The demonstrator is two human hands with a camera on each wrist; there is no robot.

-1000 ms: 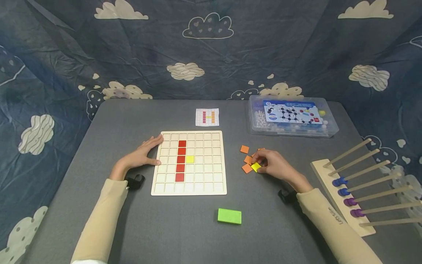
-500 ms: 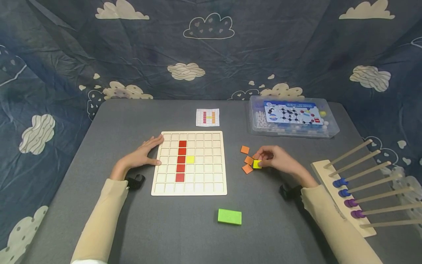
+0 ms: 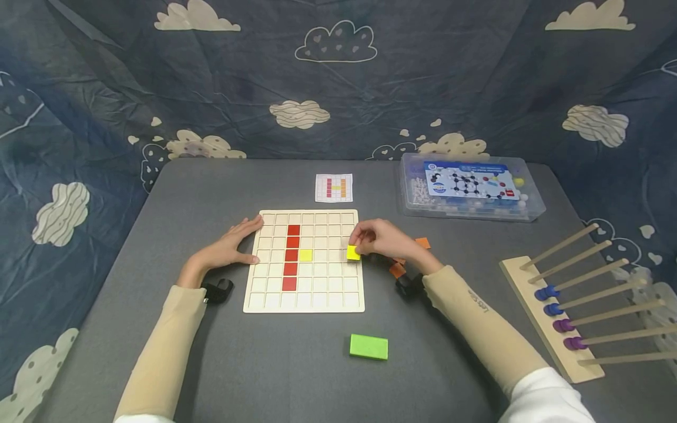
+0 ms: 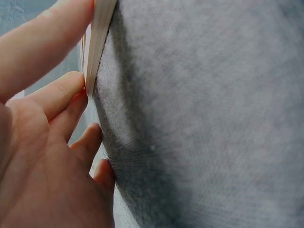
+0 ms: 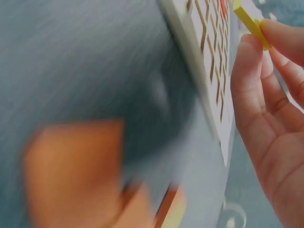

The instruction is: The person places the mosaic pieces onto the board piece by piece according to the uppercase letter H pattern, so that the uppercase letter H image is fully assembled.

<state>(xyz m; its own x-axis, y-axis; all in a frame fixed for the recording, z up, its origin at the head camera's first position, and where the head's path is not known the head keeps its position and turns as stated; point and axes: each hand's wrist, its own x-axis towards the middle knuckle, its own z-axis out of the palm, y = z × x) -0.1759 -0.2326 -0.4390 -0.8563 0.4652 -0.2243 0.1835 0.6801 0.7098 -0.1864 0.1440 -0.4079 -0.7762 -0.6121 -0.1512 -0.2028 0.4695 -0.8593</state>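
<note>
My right hand (image 3: pixel 383 238) pinches a yellow square tile (image 3: pixel 352 253) between thumb and fingertips, over the right edge of the wooden grid board (image 3: pixel 317 302). In the right wrist view the pinched tile (image 5: pixel 251 24) is tilted. My left hand (image 3: pixel 228 245) rests at the board's left side, fingers spread, fingertips and thumb at its edge; the left wrist view shows the fingers (image 4: pixel 59 97) against that edge. On the board a column of several red tiles (image 3: pixel 291 255) fills cells, and one yellow tile (image 3: pixel 305 255) lies beside the middle red one.
Orange tiles (image 3: pixel 397 270) lie right of the board, partly hidden by the right arm. A printed pattern card (image 3: pixel 334 188) sits behind the board and a green block (image 3: pixel 368 346) in front. At right are a clear plastic case (image 3: pixel 471 205) and a pegged wooden rack (image 3: pixel 550 320).
My right hand has lifted the yellow tile from beside the orange ones and carried it left to the board's right edge. The left hand has stayed in place.
</note>
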